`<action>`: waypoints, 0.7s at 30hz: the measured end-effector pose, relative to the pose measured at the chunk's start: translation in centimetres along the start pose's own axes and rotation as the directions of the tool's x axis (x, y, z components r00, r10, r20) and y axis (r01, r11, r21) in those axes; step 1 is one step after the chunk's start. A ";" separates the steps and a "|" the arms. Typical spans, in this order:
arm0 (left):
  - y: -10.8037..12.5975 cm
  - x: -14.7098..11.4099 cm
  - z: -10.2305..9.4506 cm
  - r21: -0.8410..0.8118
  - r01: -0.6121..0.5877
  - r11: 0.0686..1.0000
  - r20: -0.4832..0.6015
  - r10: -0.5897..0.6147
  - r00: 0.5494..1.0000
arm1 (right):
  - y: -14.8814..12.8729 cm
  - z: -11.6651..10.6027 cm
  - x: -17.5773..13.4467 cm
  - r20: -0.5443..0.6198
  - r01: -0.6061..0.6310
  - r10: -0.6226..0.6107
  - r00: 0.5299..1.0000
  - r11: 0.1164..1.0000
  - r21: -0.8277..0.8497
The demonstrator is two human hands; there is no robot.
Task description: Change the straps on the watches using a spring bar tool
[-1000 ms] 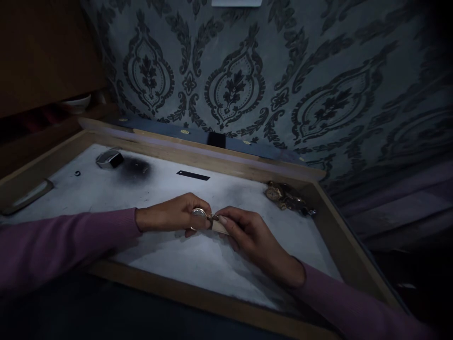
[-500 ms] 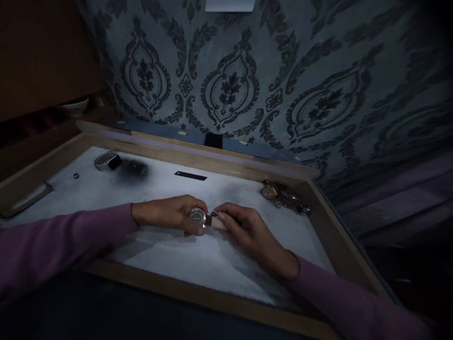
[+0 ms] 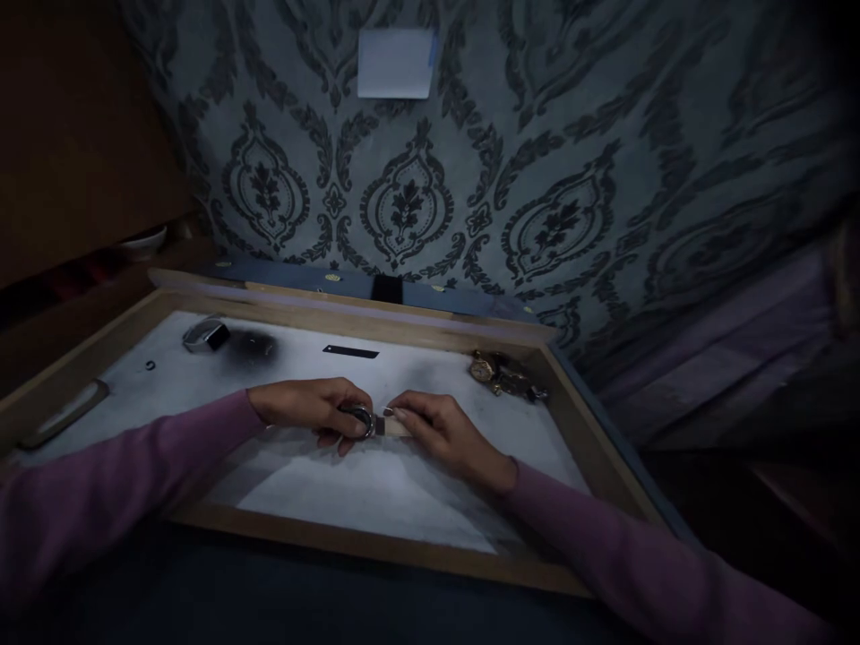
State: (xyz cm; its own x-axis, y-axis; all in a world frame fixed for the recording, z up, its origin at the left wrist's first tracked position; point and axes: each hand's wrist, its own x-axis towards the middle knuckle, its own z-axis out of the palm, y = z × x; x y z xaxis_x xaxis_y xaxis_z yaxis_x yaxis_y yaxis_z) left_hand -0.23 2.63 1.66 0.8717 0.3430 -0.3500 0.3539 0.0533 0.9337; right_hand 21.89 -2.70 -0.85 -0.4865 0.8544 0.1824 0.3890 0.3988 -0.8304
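A wristwatch (image 3: 366, 420) with a round metal case is held between my two hands, above the white bottom of a shallow wooden-sided box (image 3: 403, 546). My left hand (image 3: 322, 412) is closed round the case, thumb over its face. On the other side, my right hand (image 3: 434, 428) pinches the strap (image 3: 395, 429), which looks dark near the case and pale further along. Part of the strap is hidden by the right fingers. Both forearms reach in over the front rim in purple sleeves.
At the back left lies a smartwatch (image 3: 207, 335), near a small dark ring (image 3: 150, 365). A flat black strip (image 3: 350, 352) rests near the back edge. Gold-coloured watches (image 3: 485, 369) are heaped in the right corner. A white box (image 3: 395, 63) is on the patterned wall.
The camera view has tilted up, bringing more of the wall box into sight. The watch case has turned in my left hand, so its face shows less. Both hands keep their grip.
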 end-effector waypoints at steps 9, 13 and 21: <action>-0.8 -0.5 -1.0 0.151 0.064 0.986 -0.131 -0.044 0.990 | 3.2 -2.4 0.8 -0.258 -0.145 0.043 0.965 0.909 -0.391; -0.9 -0.7 -1.3 0.225 0.096 0.969 -0.166 -0.059 0.984 | 3.6 -3.0 0.6 -0.320 -0.222 0.046 0.946 0.814 -0.537; -1.0 -2.1 -1.7 0.367 0.204 0.907 -0.420 -0.034 0.907 | 3.1 -2.3 -0.3 -0.330 -0.271 0.040 0.943 0.669 -0.692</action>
State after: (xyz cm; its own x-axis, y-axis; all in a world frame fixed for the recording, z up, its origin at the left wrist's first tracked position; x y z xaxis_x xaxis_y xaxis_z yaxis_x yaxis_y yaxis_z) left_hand -3.00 3.45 1.56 0.6365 0.7029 -0.3173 0.6232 -0.2264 0.7486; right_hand 25.04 -0.93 -2.20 -0.1846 0.9318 0.3126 0.9337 0.2656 -0.2402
